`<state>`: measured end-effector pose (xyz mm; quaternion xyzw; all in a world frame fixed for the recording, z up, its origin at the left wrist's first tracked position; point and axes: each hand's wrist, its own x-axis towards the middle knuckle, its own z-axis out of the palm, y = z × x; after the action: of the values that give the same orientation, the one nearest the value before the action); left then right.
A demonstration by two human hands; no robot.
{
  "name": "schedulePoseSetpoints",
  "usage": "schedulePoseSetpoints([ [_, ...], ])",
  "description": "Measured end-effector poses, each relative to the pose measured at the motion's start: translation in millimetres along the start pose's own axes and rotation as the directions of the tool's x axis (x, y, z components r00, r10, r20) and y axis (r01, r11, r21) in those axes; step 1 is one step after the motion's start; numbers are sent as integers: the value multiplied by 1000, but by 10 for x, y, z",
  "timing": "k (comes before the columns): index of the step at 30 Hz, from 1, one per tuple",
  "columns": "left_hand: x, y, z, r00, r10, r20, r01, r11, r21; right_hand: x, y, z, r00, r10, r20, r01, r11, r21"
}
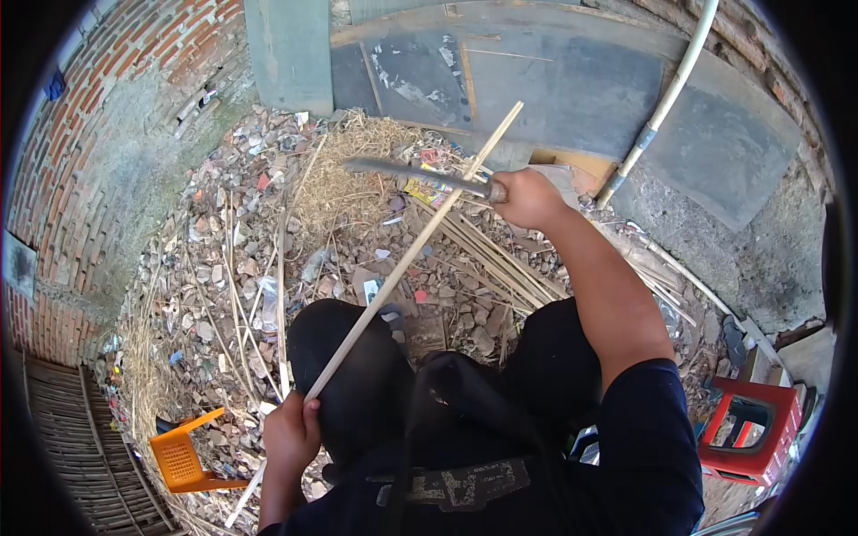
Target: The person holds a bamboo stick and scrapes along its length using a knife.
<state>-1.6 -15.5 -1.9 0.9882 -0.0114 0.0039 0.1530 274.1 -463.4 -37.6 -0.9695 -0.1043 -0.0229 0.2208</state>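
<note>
Gripping on both sides in this head-cam view: the left hand (290,429) is closed round the near end of a long bamboo strip (389,284), down beside the left thigh, while the right hand (529,198) has its fist wrapped round the handle of a machete (402,171). The strip slants up past the left knee (344,335), and the blade, a bit blurred, crosses it near its far end. Can't tell if steel and bamboo actually touch there.

Handling-wise, I'd guess the strip is light, stiff but springy over that length, fairly smooth, with edges that could splinter. The near end looks like the smart hold, since it's well apart from the blade.

More bamboo strips (492,255) lie on the rubble ground (210,299), just beyond the knees. A straw heap (357,174) sits at the ground's far edge, an orange plastic chair (180,463) by the near left corner, and a red plastic stool (786,420) toward the right edge.
</note>
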Motion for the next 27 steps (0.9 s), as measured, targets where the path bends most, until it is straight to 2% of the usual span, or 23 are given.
schedulePoseSetpoints([
  [3,18,-40,67,999,31,-32,-31,999,-16,-23,-199,-139,969,-246,31,248,950,-190],
  [4,8,-79,111,997,51,-62,-51,999,0,-7,-189,-174,972,-235,26,236,954,-183],
  [5,-12,-111,151,993,70,-91,-69,998,15,64,-37,-77,998,-54,-30,52,998,-46],
  [7,-31,-111,156,994,51,-93,-50,999,8,218,263,94,944,321,-71,-296,925,239],
  [8,-24,-85,104,995,51,-87,-49,999,20,208,339,86,900,393,-186,-352,910,219],
  [11,-3,-81,42,999,39,-36,-39,999,6,65,449,16,910,362,-202,-319,923,217],
  [15,42,16,36,1000,11,-5,-11,998,-55,-45,235,-191,967,168,-193,-146,982,123],
  [16,49,25,46,1000,12,-8,-12,998,-65,-68,111,-241,985,113,-131,-95,987,133],
  [19,67,32,59,1000,0,-10,-1,996,-94,-48,-210,-259,984,-164,67,169,983,-77],
  [22,46,-51,53,1000,-11,3,12,994,-107,-129,-528,-357,959,-224,173,249,958,-138],
  [25,18,-117,152,997,16,-78,-27,990,-140,58,-36,-78,985,-99,140,58,961,269],
  [26,14,-86,170,995,-21,-94,4,984,-179,88,-2,-115,978,61,202,-119,950,290],
  [27,26,-50,155,996,-26,-88,11,987,-162,92,24,-91,989,43,140,-71,976,207],
])
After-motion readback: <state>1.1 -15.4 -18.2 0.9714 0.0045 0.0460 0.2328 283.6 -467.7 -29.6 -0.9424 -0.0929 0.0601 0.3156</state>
